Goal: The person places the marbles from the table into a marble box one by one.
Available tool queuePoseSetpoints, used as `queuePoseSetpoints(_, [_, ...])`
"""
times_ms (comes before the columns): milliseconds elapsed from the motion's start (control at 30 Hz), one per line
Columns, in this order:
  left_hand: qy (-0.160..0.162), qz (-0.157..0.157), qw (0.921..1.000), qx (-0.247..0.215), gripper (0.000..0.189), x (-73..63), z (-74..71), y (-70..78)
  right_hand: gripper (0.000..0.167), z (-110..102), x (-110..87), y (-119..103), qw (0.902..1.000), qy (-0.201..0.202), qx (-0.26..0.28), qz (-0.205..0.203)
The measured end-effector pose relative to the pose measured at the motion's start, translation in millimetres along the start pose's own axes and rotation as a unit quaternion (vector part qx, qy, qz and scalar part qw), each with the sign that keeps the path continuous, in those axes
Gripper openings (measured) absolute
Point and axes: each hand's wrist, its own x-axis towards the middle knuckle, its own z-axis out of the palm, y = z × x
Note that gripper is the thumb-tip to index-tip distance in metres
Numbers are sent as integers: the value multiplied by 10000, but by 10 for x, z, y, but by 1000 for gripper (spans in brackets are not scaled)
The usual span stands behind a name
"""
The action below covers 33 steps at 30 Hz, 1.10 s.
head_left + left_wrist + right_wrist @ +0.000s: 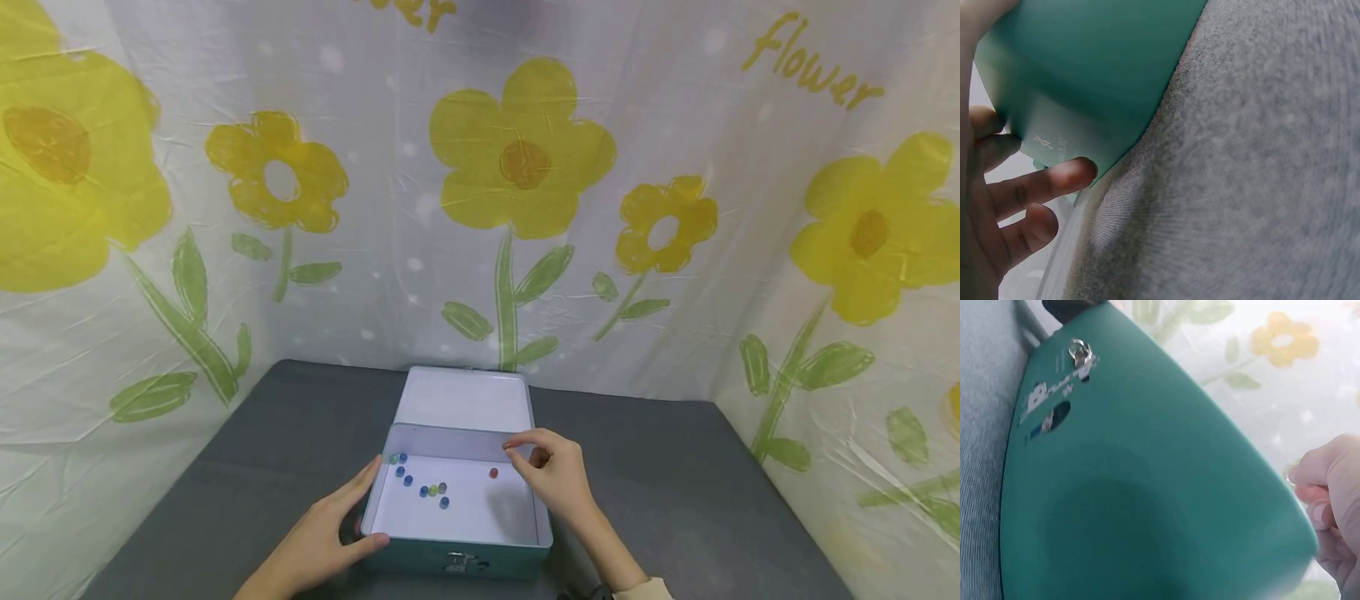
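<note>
An open teal tin box (455,559) has its white-lined lid (465,396) tipped back. Several small round beads lie on its white floor: blue beads (445,502) towards the left and middle, a yellow-green bead (432,491) among them, and a red bead (493,473) at the right. My left hand (321,533) rests against the box's left side, index fingertip at the rim and thumb by the front corner; some of its fingers (1072,176) are extended. Over the right rim, my right hand (553,473) pinches a small reddish bead (507,447) between thumb and forefinger, mostly hidden.
The box stands on a dark grey cloth-covered table (637,467). Behind and at both sides hangs a white curtain (390,275) printed with yellow flowers. A metal clasp (459,560) sits on the box's front face.
</note>
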Motion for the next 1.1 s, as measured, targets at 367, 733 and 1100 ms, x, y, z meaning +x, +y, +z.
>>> queuePoseSetpoints(367, [-139, -111, 9998, 114, 97, -50, -5, -3, 16, 206, 11, -44, 9990, -189, 291, 266])
queuePoseSetpoints(733, [16, 31, 10000, 88, 98, 18, 1, -14, 14, 267, 109, -119, 9965, -516, 414, 502])
queuePoseSetpoints(1100, [-97, -44, 9999, 81, 99, 8, -6, -2, 9, 371, 127, -114, 9950, -855, 302, 411])
